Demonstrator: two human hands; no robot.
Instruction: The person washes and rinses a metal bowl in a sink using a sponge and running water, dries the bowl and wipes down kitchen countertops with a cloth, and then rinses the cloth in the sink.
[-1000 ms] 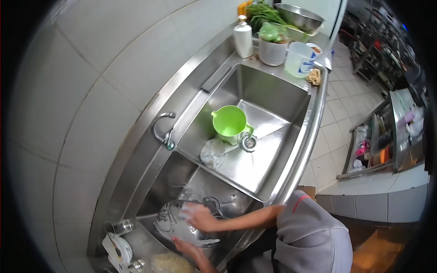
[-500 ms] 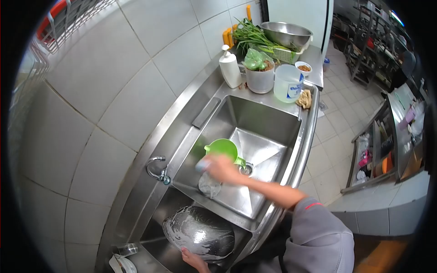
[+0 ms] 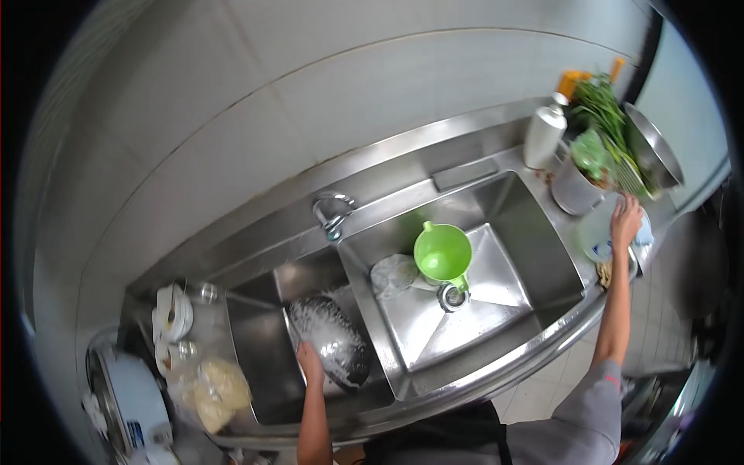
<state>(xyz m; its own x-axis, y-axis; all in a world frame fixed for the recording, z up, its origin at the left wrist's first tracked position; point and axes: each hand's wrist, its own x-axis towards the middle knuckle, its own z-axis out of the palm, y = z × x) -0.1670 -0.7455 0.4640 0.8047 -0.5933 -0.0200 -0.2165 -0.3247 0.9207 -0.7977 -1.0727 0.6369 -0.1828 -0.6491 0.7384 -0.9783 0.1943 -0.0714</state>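
Note:
In the left basin lies a dark, rounded pan streaked with white suds. My left hand grips its near-left rim. My right hand is stretched far right, at the rim of a translucent plastic tub with blue lettering. Its fingers are bent together, and whatever they hold is hidden. Close beside that hand is a pale blue patch, its kind unclear. A crumpled tan cloth lies at the tub's foot. The right basin holds a green plastic dipper and a clear crumpled plastic bag.
A faucet stands behind the basins. Along the right counter are a white pump bottle, a tub with a green bag, green leaves and a steel bowl. At left sit white dishes and a bagged yellowish food.
My right hand has moved from above the right basin to the tub on the right counter. My left hand stays on the pan's rim. The view has turned and shifted left.

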